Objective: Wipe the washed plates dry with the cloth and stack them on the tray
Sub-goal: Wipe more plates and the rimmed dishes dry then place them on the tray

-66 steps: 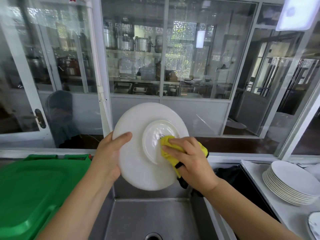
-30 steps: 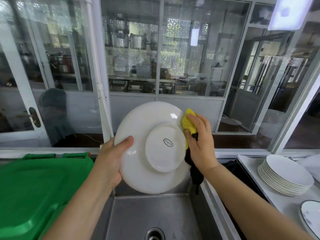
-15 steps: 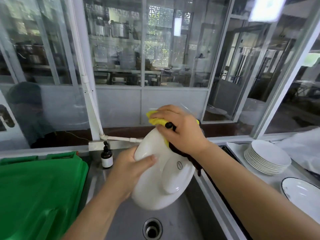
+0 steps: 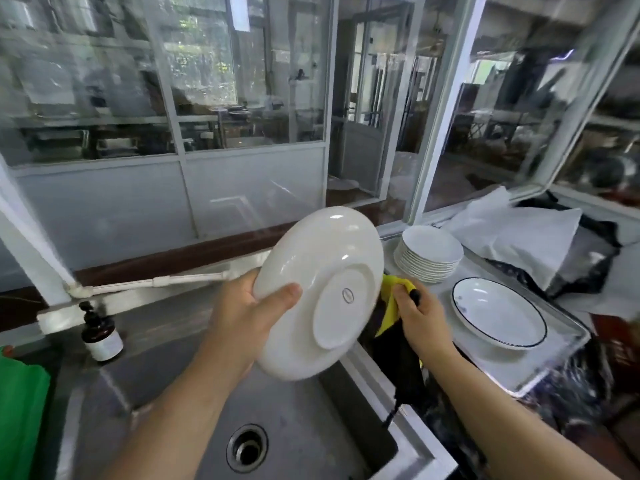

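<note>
The white plate (image 4: 322,292) is held tilted over the sink (image 4: 294,420), underside to the camera. The left hand (image 4: 242,323) grips its left rim, thumb on the back; its fingers are hidden behind. The right hand (image 4: 420,318) clutches the yellow cloth (image 4: 389,306) at the plate's right edge. On the tray (image 4: 554,358), at the bench's right, a stack of plates (image 4: 429,252) stands behind a blue-rimmed plate (image 4: 498,317).

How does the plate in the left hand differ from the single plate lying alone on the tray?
The held plate is plain white, tilted with its underside toward the camera, gripped at its rim by the left hand. The blue-rimmed plate lies flat, face up, untouched on the tray. Both are round and white-bodied.
</note>
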### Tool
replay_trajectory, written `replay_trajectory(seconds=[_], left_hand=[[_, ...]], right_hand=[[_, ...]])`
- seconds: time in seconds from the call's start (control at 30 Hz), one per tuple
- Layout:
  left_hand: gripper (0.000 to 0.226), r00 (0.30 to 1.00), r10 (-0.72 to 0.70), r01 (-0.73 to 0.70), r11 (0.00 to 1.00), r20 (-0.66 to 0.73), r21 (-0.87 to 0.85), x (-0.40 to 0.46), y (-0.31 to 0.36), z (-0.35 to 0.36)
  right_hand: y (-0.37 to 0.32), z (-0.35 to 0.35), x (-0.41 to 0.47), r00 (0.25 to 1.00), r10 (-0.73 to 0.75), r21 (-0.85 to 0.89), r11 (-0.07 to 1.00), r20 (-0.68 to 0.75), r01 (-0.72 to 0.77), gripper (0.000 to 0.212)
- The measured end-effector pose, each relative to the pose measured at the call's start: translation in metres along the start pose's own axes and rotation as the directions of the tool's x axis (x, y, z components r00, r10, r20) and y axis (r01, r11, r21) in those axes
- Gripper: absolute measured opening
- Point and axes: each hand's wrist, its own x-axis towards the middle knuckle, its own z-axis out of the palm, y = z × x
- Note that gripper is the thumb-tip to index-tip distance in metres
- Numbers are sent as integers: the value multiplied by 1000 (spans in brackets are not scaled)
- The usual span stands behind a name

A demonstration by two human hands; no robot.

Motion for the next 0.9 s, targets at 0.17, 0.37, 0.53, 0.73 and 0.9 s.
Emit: replay_trajectory(seconds=[0.17,0.37,0.53,0.73,0.9], left_hand=[[24,996,-37,19,977,82,211,27,-28,94],[18,975,-72,-28,898,208,440,72,-79,249],[11,886,-28,-295,734,462,611,100,-116,369],[11,658,159,-735,348,736,582,120,-161,454],[19,474,144,-877,165,868,452,140,-200,492]], right_hand=[[55,-95,14,978,102,7,995,-185,-102,23],[132,-221,45,928,240,32,970,-286,-241,19],[188,-312,77,884,285,37,956,-371,-292,20],[230,-373,103,839,353,68,931,-414,-359,24],[251,-392,114,822,383,99,921,-421,-378,21]])
